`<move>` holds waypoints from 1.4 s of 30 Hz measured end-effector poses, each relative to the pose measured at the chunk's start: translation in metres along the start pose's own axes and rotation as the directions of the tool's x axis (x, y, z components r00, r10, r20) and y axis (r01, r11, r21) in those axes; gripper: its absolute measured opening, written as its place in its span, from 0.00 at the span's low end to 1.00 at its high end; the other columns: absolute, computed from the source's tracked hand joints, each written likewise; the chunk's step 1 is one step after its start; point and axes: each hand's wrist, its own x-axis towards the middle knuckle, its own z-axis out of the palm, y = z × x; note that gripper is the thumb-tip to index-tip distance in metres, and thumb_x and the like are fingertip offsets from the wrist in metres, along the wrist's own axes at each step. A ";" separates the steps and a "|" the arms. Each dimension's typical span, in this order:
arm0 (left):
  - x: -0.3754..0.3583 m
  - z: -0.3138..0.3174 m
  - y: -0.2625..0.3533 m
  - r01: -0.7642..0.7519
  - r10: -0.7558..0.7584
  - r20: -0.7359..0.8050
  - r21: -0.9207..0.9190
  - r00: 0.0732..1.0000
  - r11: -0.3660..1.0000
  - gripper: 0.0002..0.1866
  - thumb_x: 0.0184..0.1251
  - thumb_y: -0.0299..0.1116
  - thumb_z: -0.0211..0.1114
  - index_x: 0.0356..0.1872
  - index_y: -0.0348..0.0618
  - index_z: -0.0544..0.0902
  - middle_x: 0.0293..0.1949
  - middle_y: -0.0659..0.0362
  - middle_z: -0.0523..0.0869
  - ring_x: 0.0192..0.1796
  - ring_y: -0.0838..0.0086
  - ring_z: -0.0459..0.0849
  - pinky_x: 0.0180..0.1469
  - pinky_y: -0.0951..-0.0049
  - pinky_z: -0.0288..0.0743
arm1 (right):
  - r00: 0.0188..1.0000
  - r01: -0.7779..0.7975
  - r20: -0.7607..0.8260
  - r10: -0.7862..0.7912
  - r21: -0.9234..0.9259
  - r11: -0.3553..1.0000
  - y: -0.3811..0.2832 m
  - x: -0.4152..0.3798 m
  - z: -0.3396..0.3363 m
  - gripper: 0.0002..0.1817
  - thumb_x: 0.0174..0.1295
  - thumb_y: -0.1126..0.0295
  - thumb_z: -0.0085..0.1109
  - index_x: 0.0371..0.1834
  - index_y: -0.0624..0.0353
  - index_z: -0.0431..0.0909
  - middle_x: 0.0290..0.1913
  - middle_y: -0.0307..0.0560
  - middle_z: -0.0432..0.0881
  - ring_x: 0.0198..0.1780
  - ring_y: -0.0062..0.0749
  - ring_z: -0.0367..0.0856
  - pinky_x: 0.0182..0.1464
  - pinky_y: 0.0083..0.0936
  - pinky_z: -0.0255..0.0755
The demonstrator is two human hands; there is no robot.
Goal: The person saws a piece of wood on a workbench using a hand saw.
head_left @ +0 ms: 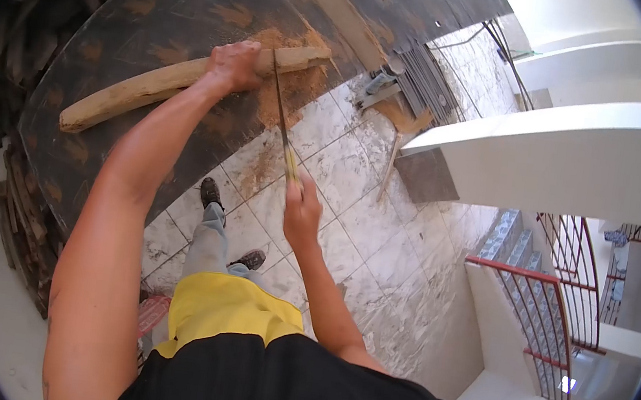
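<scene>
A rough, slightly curved piece of timber [135,92] lies on a dark, stained tabletop [151,19]. My left hand [234,65] grips it near its right end and presses it against the board. In my right hand [303,215] is the yellow handle of a handsaw [282,117]. Its thin blade runs up to the timber and meets it just right of my left hand. Whether the teeth sit inside a cut is too small to tell. Orange-brown sawdust [288,105] lies around that end of the timber.
A long plank [338,12] rests farther back on the board. Dark strips [429,82] are stacked beyond its edge. Scrap wood [23,206] is piled at left. My shoes stand on dusty tiles [380,230]. Stairs with a red railing [518,271] are at right.
</scene>
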 end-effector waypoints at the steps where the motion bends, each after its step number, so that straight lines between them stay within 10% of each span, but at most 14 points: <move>1: -0.003 -0.001 0.001 0.003 -0.003 -0.005 -0.002 1.000 1.000 0.27 0.50 0.47 0.78 0.50 0.47 0.81 0.53 0.52 0.87 0.56 0.55 0.87 0.57 0.53 0.81 | 0.996 -0.085 0.036 0.085 -0.001 0.996 0.003 -0.013 -0.010 0.19 0.76 0.59 0.53 0.63 0.57 0.77 0.28 0.51 0.82 0.30 0.36 0.82 0.37 0.31 0.75; 8: 0.034 0.010 -0.020 -0.077 0.077 -0.090 0.005 0.993 0.997 0.25 0.53 0.42 0.79 0.50 0.45 0.81 0.53 0.53 0.88 0.57 0.55 0.87 0.59 0.56 0.82 | 0.984 0.172 -0.041 -0.174 -0.029 0.985 -0.014 0.085 0.038 0.19 0.76 0.59 0.53 0.63 0.58 0.78 0.27 0.50 0.80 0.29 0.31 0.78 0.37 0.30 0.74; 22: 0.069 0.012 0.025 -0.164 0.164 0.000 0.073 0.986 0.984 0.30 0.48 0.50 0.79 0.49 0.46 0.80 0.52 0.54 0.87 0.58 0.54 0.86 0.56 0.51 0.81 | 0.988 -0.023 -0.147 0.040 0.112 0.993 -0.010 0.031 0.011 0.19 0.79 0.58 0.50 0.58 0.62 0.79 0.25 0.34 0.73 0.26 0.15 0.66 0.30 0.20 0.63; 26: 0.068 0.014 0.023 -0.181 0.178 0.039 0.101 0.983 0.978 0.32 0.47 0.51 0.79 0.52 0.46 0.80 0.53 0.54 0.87 0.58 0.54 0.86 0.56 0.51 0.81 | 0.996 -0.001 -0.091 0.008 0.066 0.998 -0.026 0.064 0.000 0.19 0.77 0.59 0.52 0.59 0.61 0.79 0.28 0.44 0.78 0.30 0.24 0.73 0.35 0.27 0.70; 28: 0.067 0.012 0.026 -0.172 0.167 0.057 0.106 0.984 0.979 0.33 0.47 0.51 0.79 0.53 0.46 0.80 0.54 0.54 0.87 0.58 0.54 0.86 0.57 0.51 0.81 | 0.987 0.126 -0.115 -0.111 0.132 0.983 -0.033 0.129 0.021 0.21 0.76 0.54 0.52 0.60 0.57 0.79 0.36 0.61 0.85 0.39 0.51 0.86 0.46 0.40 0.77; 30: 0.059 0.005 0.029 -0.168 0.169 -0.014 0.076 0.985 0.983 0.33 0.48 0.51 0.79 0.54 0.46 0.80 0.54 0.54 0.87 0.59 0.55 0.86 0.58 0.52 0.81 | 0.985 0.153 -0.097 -0.141 0.128 0.980 -0.045 0.185 0.041 0.22 0.77 0.53 0.50 0.61 0.57 0.77 0.41 0.61 0.85 0.42 0.55 0.85 0.48 0.42 0.77; 33: 0.065 0.010 0.026 -0.162 0.162 0.004 0.087 0.987 0.983 0.33 0.49 0.52 0.78 0.53 0.46 0.80 0.54 0.54 0.87 0.60 0.55 0.85 0.59 0.53 0.80 | 0.957 0.282 -0.129 -0.261 0.195 0.939 -0.022 0.172 0.044 0.22 0.77 0.53 0.49 0.64 0.56 0.75 0.44 0.60 0.85 0.44 0.53 0.85 0.49 0.41 0.76; 38: 0.065 0.007 0.031 -0.154 0.150 0.042 0.121 0.988 0.981 0.31 0.50 0.52 0.78 0.52 0.46 0.79 0.55 0.54 0.86 0.60 0.55 0.85 0.59 0.53 0.80 | 0.991 -0.135 -0.012 0.137 0.065 0.989 0.005 0.014 -0.018 0.20 0.77 0.57 0.50 0.65 0.55 0.75 0.40 0.59 0.84 0.41 0.52 0.86 0.46 0.37 0.77; 42: 0.062 0.006 0.026 -0.208 0.207 0.020 0.102 0.978 0.973 0.29 0.54 0.49 0.79 0.53 0.45 0.80 0.55 0.54 0.86 0.59 0.56 0.86 0.59 0.54 0.82 | 0.996 0.071 -0.054 -0.066 0.091 0.993 -0.027 0.093 0.006 0.20 0.78 0.56 0.49 0.62 0.57 0.77 0.33 0.55 0.81 0.33 0.45 0.81 0.39 0.37 0.75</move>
